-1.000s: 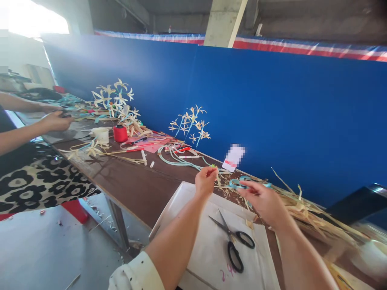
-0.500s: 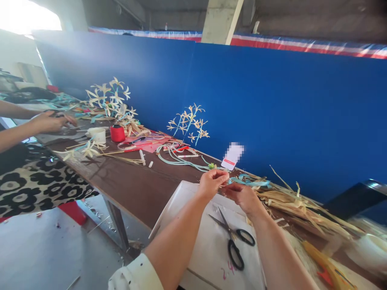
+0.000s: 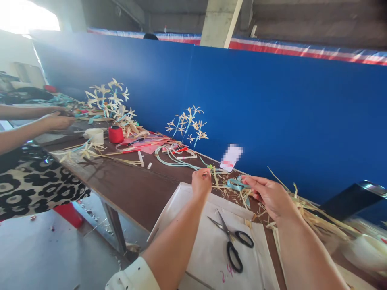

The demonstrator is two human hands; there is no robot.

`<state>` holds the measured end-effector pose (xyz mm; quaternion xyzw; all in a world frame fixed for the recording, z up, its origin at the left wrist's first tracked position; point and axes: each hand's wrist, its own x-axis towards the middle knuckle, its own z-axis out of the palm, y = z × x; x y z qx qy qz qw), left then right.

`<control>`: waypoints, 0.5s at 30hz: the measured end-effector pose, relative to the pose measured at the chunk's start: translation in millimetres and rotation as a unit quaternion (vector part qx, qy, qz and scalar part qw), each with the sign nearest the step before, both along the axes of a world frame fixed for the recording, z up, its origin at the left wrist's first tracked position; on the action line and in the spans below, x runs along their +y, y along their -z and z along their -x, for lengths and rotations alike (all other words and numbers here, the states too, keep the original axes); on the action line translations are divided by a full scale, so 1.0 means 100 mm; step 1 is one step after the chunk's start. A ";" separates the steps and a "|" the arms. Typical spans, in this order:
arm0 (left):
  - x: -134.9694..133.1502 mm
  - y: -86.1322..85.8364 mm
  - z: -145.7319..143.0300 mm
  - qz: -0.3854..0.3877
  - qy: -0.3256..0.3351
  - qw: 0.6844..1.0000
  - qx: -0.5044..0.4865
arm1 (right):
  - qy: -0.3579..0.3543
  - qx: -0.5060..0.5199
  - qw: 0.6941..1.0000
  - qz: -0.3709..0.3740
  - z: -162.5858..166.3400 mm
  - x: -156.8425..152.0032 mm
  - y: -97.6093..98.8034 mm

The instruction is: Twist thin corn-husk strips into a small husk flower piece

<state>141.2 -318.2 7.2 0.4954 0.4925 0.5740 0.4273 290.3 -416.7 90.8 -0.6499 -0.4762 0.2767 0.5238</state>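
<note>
My left hand (image 3: 201, 183) is closed above the far edge of a white box lid (image 3: 187, 201). What its fingers hold is hidden; a thin pale strip (image 3: 215, 175) shows just beside it. To the right, my right hand (image 3: 270, 195) pinches at the end of a light blue strip (image 3: 236, 184), which curls over pale scraps on the table. Scissors with black handles (image 3: 231, 241) lie partly spread on the lid, between my forearms.
Dried husk strips (image 3: 320, 219) lie along the table's right side. White husk flowers (image 3: 190, 121) stand by the blue partition (image 3: 287, 112). At left are a red thread spool (image 3: 115, 134), a white tape roll (image 3: 95, 137) and a co-worker's hands (image 3: 57, 120).
My hands were together over the lid's far edge and have parted. My right hand has moved right to the blue strip; my left has shifted slightly left.
</note>
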 end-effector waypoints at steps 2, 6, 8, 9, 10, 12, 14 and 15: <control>-0.01 -0.05 0.01 0.012 0.023 0.999 -0.030 | -0.004 -0.006 1.000 0.000 0.00 -0.01 -0.05; -0.16 -0.17 0.02 0.017 0.243 0.961 -0.128 | -0.014 -0.021 1.000 -0.001 0.07 -0.02 -0.15; -0.24 -0.21 0.03 0.006 0.372 0.919 -0.132 | -0.017 -0.043 0.999 -0.005 0.14 -0.01 -0.21; -0.27 -0.21 0.03 -0.003 0.413 0.903 -0.118 | -0.016 -0.054 0.998 -0.009 0.17 -0.01 -0.23; -0.29 -0.21 0.04 -0.009 0.433 0.896 -0.100 | -0.014 -0.063 0.998 -0.013 0.20 0.00 -0.25; -0.28 -0.18 0.03 -0.009 0.412 0.908 -0.078 | -0.006 -0.074 0.997 -0.021 0.24 0.01 -0.27; -0.22 -0.15 0.01 0.008 0.362 0.926 -0.105 | 0.002 -0.080 0.997 -0.023 0.23 0.02 -0.26; -0.19 -0.13 0.00 0.019 0.344 0.929 -0.131 | 0.003 -0.084 0.996 -0.016 0.22 0.03 -0.24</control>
